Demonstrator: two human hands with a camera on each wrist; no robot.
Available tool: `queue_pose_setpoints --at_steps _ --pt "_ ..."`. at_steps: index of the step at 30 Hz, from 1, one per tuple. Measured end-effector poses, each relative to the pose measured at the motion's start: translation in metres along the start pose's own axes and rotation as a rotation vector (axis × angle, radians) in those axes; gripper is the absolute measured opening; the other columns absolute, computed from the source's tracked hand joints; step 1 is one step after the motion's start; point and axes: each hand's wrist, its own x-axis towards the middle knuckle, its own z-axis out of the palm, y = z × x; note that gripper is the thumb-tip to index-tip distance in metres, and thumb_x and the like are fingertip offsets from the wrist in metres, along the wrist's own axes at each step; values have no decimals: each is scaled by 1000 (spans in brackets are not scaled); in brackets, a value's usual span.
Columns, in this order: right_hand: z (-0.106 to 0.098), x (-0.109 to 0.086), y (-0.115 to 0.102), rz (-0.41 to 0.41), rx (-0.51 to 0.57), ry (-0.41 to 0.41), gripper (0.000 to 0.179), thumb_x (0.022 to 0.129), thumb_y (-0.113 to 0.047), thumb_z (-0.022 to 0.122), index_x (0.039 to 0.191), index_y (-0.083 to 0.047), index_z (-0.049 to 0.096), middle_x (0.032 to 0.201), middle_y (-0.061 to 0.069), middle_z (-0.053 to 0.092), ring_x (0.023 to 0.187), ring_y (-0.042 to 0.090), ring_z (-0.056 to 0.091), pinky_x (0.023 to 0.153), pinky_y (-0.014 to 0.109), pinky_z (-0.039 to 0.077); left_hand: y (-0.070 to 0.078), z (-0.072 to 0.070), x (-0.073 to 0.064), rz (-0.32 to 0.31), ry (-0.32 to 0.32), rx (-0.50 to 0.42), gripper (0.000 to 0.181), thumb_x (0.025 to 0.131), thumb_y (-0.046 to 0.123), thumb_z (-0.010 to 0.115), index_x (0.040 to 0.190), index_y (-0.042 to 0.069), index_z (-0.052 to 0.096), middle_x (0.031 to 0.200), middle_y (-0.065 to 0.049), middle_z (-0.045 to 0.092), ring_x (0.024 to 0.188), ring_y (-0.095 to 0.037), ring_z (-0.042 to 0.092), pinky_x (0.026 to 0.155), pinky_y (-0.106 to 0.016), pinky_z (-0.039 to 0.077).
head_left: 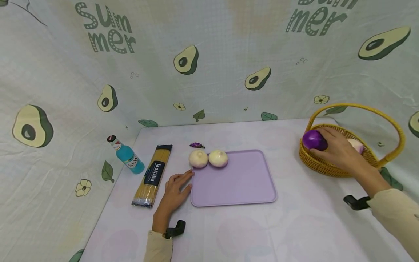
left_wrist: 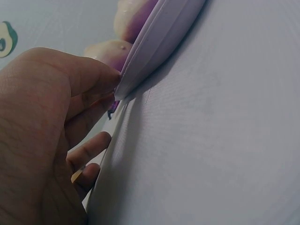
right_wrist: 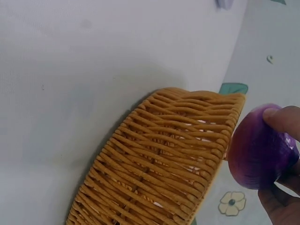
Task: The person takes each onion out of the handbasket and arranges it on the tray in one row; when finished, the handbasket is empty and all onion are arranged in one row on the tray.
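Note:
My right hand [head_left: 334, 147] grips a glossy purple turnip [head_left: 314, 140] over the near left part of the wicker basket [head_left: 314, 165]. In the right wrist view, thumb and fingers lie round the turnip [right_wrist: 260, 147], just beside the basket's woven rim [right_wrist: 206, 145]. A second, paler turnip [head_left: 355, 145] lies in the basket, partly hidden by that hand. My left hand [head_left: 175, 193] touches the left edge of the lilac tray [head_left: 234, 182] with thumb and forefinger. Two white-topped turnips with purple undersides, a left one [head_left: 198, 159] and a right one [head_left: 218, 159], sit at the tray's far left corner.
A pack of spaghetti [head_left: 152, 176] lies left of the tray, with a blue bottle [head_left: 129, 156] beyond it. Behind the turnips is a small purple wrapped candy [head_left: 197, 145]. The basket's tall handle [head_left: 397, 134] arches over it. A printed cloth hangs behind the table.

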Motion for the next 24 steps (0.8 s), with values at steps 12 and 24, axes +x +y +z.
queue_pose_setpoints --at_steps 12,24 --pt "3 1 -5 -70 15 35 75 75 -13 86 133 12 46 129 33 46 118 50 43 93 66 37 1 0 1 5 -1 -2 46 100 27 61 146 27 54 154 15 42 133 -25 38 108 -53 23" --pt "6 1 -14 -34 10 -34 78 79 -15 85 139 12 42 136 33 41 123 50 40 95 69 37 2 -1 0 25 21 -7 46 99 25 61 145 25 56 153 11 45 131 -26 40 106 -57 25"
